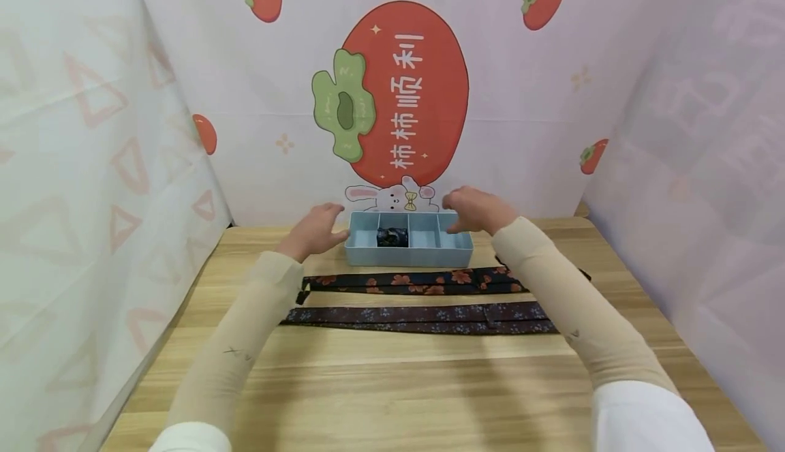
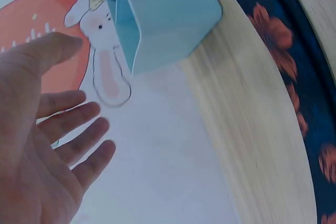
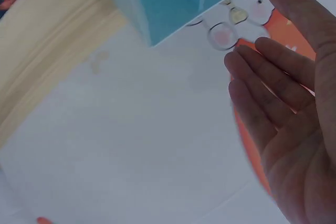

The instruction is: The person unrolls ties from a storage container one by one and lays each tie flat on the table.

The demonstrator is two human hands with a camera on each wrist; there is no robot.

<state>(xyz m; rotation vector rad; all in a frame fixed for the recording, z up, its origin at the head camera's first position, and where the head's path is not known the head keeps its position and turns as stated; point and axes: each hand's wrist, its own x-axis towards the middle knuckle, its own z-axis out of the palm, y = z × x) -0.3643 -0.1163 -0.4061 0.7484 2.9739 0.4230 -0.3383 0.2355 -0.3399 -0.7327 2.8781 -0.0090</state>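
Observation:
A light blue box divided into several compartments stands at the back of the table. A dark, rolled-up patterned strip of cloth lies in its second compartment from the left. My left hand is by the box's left end, fingers spread and nothing in them; its palm faces the left wrist camera. On the other side, my right hand is raised at the right end, overlapping the last compartment in the head view. Its fingers are extended and hold nothing.
In front of the box, a navy necktie with orange-red flowers lies lengthwise. Nearer to me is a dark maroon necktie with small bluish flowers. Both lie on the wooden table. A printed cloth hangs right behind the box.

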